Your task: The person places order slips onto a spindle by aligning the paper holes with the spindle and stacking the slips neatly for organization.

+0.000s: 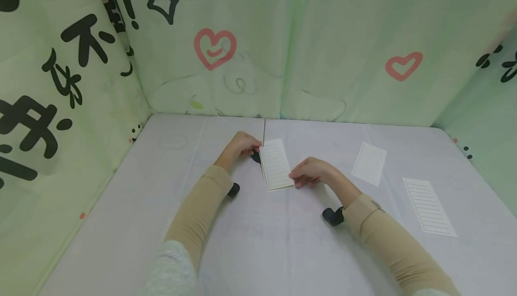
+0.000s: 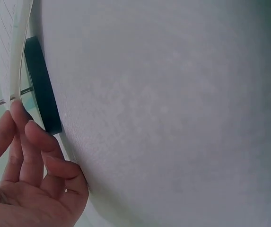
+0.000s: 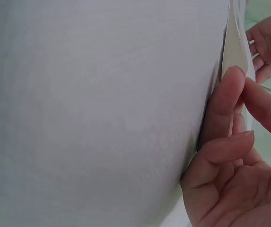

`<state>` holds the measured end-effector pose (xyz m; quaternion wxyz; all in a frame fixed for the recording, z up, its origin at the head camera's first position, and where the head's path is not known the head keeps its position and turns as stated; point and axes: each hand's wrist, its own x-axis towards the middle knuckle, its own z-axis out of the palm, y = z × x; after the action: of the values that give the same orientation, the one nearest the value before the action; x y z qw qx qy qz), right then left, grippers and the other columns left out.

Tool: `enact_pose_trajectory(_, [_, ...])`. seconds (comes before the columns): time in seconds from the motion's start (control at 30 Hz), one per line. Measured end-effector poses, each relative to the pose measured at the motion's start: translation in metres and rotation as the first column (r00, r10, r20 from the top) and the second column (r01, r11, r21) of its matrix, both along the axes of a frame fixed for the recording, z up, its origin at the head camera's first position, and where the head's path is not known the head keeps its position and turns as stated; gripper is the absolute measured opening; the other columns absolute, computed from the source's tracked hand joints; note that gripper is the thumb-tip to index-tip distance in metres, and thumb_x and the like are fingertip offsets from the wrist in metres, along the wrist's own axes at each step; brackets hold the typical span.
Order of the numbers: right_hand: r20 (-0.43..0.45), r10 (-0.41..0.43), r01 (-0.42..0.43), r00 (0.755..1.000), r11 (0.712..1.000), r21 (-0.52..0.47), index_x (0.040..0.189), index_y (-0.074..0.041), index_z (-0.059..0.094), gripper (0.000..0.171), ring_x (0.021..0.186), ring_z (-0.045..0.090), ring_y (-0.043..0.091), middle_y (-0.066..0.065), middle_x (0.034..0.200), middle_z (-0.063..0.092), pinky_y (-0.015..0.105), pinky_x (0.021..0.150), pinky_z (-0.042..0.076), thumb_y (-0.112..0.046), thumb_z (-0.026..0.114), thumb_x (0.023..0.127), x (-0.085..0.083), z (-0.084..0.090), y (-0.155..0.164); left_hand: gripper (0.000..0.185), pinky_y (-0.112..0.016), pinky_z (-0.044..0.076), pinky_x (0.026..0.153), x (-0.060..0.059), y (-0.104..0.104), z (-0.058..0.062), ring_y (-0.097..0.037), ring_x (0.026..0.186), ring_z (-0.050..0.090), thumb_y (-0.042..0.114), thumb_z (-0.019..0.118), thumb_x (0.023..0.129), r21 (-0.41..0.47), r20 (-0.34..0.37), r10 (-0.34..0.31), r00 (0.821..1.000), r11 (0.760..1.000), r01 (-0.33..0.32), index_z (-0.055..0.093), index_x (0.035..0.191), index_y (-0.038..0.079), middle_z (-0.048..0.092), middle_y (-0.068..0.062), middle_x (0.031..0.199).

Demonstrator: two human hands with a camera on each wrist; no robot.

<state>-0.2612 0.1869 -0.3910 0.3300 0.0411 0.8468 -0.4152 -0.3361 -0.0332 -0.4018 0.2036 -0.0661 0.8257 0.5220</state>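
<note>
Both hands' fingers pinch the lined paper stack (image 1: 276, 165); its lines carry no readable writing

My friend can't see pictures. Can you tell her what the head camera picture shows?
Two hands hold a small stack of lined paper cards on a pale table: the left hand at its far corner beside a black clip, the right hand pinching its near corner. Two more lined cards lie to the right, with green curtains behind.

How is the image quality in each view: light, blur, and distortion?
Head view: soft even light, faint shadows, wide-angle bending at the edges. Left wrist view: the table fills the frame, the black clip is fairly sharp. Right wrist view: tilted, with the near fingers slightly soft.
</note>
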Motion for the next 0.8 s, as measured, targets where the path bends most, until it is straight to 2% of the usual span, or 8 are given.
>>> enact_pose_trajectory(0.4, [-0.020,0.039,-0.038,0.999,0.998,0.043,0.083,-0.004,0.066,0.016,0.056,0.058,0.008,-0.002,0.062,0.063,0.022,0.052,0.035,-0.020,0.064,0.084,0.0001,-0.0013,-0.0020,0.020,-0.019,0.031,0.042,-0.0010,0.0011,-0.0053,-0.008,0.040,0.044,0.012,0.065,0.082,0.014,-0.002,-0.003,1.000,1.000,0.003,0.068,0.094,-0.004,0.058,0.002,0.055])
enact_pose_trajectory(0.8, [-0.023,0.036,-0.034,0.999,0.997,0.064,0.090,-0.004,0.067,0.018,0.058,0.060,0.008,-0.003,0.064,0.064,0.022,0.054,0.036,-0.021,0.064,0.084,-0.0019,-0.0032,-0.0026,0.022,-0.019,0.030,0.045,0.0028,-0.0020,-0.0036,-0.008,0.043,0.047,0.016,0.066,0.082,0.007,-0.020,-0.015,1.000,1.000,0.015,0.068,0.095,-0.002,0.059,0.004,0.057])
